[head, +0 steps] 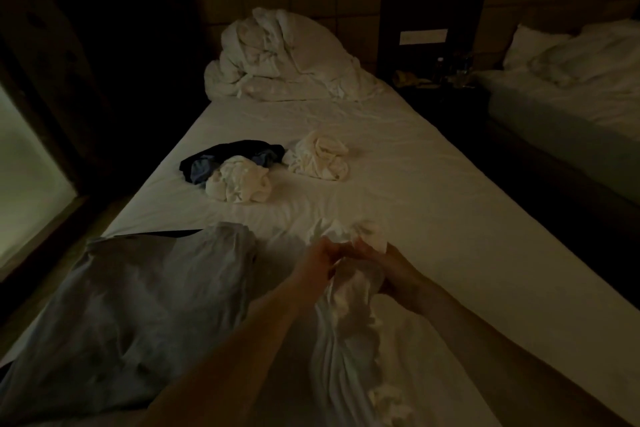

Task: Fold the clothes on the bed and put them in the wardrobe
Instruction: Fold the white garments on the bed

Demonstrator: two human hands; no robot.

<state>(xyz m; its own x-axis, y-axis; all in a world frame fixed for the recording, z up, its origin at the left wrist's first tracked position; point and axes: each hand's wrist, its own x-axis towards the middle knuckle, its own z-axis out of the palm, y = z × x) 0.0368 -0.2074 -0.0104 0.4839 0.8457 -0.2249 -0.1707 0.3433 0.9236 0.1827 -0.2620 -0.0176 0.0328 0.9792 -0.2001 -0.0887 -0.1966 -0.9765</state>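
My left hand (320, 262) and my right hand (398, 274) both grip the top of a white garment (346, 333), which hangs bunched down toward me above the bed (433, 204). A light grey-blue garment (138, 305) lies spread on the near left of the bed. Farther up lie a crumpled white garment (239, 182) partly on top of a dark navy garment (228, 154), and a cream crumpled garment (320, 156) to their right. The room is dim.
A heaped white duvet (284, 59) sits at the head of the bed. A dark nightstand (436, 80) with small items stands to its right, then a second bed (571, 80). A window (24, 177) is at the left.
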